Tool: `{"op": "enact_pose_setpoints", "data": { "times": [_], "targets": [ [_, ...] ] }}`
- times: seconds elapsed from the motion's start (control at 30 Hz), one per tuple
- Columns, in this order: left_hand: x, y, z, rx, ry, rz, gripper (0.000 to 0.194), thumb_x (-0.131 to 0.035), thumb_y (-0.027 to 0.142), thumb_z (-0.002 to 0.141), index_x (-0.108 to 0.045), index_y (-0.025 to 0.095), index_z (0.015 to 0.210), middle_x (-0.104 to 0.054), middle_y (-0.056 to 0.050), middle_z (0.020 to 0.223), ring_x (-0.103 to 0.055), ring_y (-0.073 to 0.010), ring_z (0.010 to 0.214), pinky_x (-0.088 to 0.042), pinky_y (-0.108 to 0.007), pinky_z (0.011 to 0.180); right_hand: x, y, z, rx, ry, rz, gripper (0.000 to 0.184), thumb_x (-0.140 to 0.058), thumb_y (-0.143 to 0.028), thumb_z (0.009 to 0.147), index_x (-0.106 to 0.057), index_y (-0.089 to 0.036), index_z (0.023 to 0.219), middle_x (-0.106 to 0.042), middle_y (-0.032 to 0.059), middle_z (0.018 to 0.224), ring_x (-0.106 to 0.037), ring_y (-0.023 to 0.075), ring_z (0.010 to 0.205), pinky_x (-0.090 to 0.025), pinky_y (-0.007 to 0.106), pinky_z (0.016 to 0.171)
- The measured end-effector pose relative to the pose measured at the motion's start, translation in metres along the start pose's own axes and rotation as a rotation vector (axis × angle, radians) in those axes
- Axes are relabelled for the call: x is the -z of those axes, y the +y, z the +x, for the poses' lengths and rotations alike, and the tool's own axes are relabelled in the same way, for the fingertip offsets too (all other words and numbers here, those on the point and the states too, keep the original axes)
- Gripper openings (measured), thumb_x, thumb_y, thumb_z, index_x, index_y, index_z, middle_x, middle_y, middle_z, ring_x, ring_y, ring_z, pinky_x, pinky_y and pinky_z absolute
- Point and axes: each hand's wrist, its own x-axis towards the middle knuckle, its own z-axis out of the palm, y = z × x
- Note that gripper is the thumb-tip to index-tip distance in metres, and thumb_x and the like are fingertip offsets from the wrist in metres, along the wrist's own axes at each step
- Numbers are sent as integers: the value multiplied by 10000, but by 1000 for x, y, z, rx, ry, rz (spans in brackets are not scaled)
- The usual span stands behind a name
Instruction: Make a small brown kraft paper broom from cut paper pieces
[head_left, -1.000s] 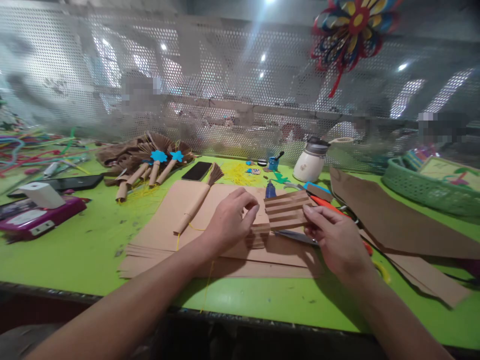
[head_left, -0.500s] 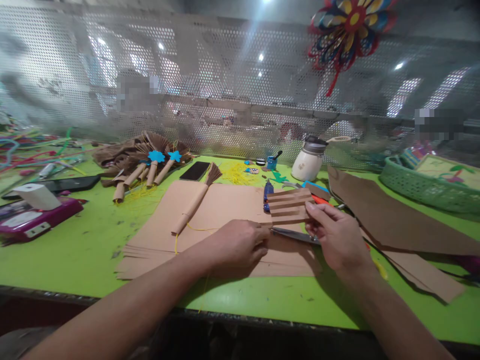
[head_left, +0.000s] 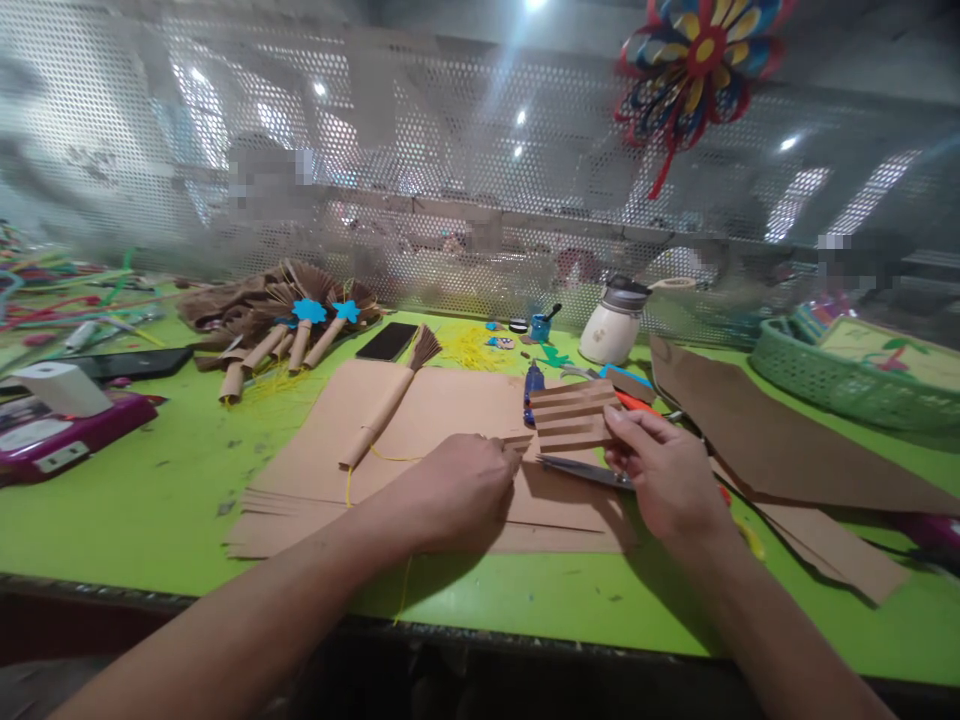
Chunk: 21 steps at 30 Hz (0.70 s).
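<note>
My right hand (head_left: 670, 480) pinches the right edge of a pleated piece of brown paper (head_left: 574, 415), holding it tilted above a stack of brown paper sheets (head_left: 480, 395). Close under that hand is the blade of a pair of scissors (head_left: 581, 469), pointing left; the handles are mostly hidden. My left hand (head_left: 469, 490) is closed just left of the pleated paper, with a narrow brown paper strip (head_left: 517, 442) showing at its fingertips. Left of it, a rolled paper tube (head_left: 379, 415) with a frayed fan end and yellow string lies on the stack.
Finished paper brooms (head_left: 304, 335) with blue cutouts lie at the back left. A phone (head_left: 386, 341), a blue glue bottle (head_left: 533, 385) and a white jar (head_left: 613, 325) stand or lie behind the stack. Brown sheets (head_left: 750, 430), a green basket (head_left: 817, 375) and a purple power strip (head_left: 82, 435) flank it.
My left hand has drawn slightly left, away from the pleated paper, and a gap shows between them. The right hand keeps its hold. The view has shifted slightly.
</note>
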Motion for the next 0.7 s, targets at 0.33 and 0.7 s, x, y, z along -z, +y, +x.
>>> {"op": "enact_pose_setpoints", "data": {
  "times": [0.33, 0.7],
  "targets": [
    [3, -20, 8, 212, 42, -171, 55, -485, 215, 727, -523, 188, 698, -597, -38, 629, -523, -168, 544, -307, -253, 461, 1, 1, 1, 11, -2, 15, 236, -748, -350, 628, -624, -149, 620, -529, -26, 575, -417, 74, 480, -334, 222, 444],
    [6, -20, 2, 646, -22, -757, 134, -515, 122, 638, -513, 162, 766, -641, -4, 560, -589, -140, 493, -401, -215, 470, 3, -3, 1, 34, 3, 50, 252, -752, -357, 611, -613, -149, 589, -523, -31, 550, -413, 70, 462, -325, 214, 429]
  ]
}}
